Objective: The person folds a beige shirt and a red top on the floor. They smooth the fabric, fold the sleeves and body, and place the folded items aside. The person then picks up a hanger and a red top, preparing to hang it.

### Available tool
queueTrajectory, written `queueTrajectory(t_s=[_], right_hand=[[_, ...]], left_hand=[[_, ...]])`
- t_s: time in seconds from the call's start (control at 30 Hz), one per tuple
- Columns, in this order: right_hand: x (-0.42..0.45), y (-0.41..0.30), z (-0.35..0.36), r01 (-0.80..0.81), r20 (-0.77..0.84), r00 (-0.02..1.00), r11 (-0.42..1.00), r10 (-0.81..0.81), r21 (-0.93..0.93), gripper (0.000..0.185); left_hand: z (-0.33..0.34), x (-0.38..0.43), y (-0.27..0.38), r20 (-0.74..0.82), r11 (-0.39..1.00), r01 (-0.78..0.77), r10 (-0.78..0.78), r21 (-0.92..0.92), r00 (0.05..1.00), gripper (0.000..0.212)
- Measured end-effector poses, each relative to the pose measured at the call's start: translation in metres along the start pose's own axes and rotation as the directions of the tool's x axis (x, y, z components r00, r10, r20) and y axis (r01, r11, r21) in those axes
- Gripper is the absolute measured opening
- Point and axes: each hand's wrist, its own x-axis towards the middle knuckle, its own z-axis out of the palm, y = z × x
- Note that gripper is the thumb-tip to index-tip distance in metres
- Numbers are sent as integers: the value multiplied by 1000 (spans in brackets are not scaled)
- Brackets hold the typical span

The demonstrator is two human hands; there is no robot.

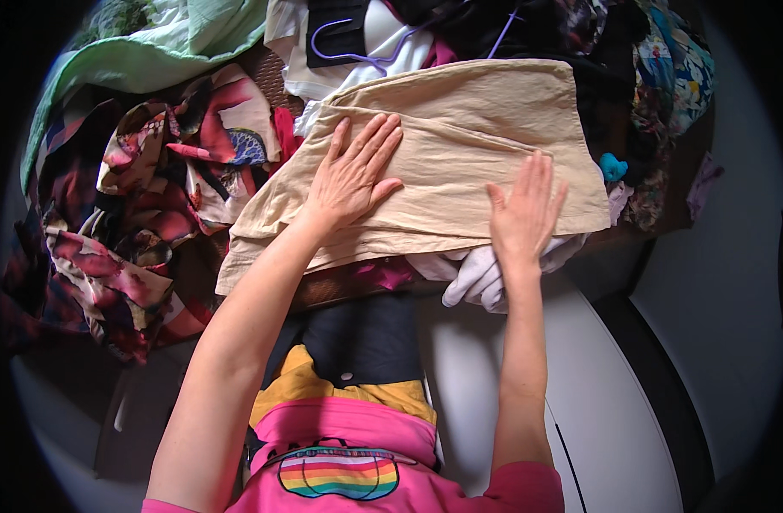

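A beige cloth garment (455,128) lies spread over other clothes, with shallow creases running across it. My left hand (356,170) rests palm down on its left half, fingers slightly apart. On the right part of the garment, near its front edge, my right hand (526,202) is laid flat too, thumb out to the side. Neither hand grips the fabric. Below the garment's front edge hangs a crumpled pale grey cloth (478,282), partly behind my right wrist. A bit of magenta fabric (388,272) shows beside it.
Patterned red and cream fabric (135,211) is heaped at left, below a pale green cloth (154,58). A purple hanger (346,56) lies among black and white clothes at the back. Floral clothing (677,70) sits at right. Dark folded cloth (366,333) lies before my body.
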Motion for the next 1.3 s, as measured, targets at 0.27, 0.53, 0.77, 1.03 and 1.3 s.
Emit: queueTrajectory(t_s=[0.27,0.53,0.77,1.03,1.3], right_hand=[[4,34,-33,-119,-201,969,984,145,134,69],[0,-128,-84,263,-308,950,-385,-58,885,65],[9,-197,-42,-112,-146,964,-835,-224,539,66],[29,-164,-16,-375,112,915,-714,-388,591,58],[-1,-191,-39,-443,94,698,-325,-710,836,35]], left_hand=[[-33,-43,-41,-169,976,195,-210,-101,963,67],[-40,-137,-83,-22,755,453,-525,-473,851,37],[-45,-156,-89,247,579,616,-590,-534,769,38],[-42,-178,-102,-313,893,450,-427,2,848,18],[-25,-161,-60,-174,998,-35,44,56,984,28]])
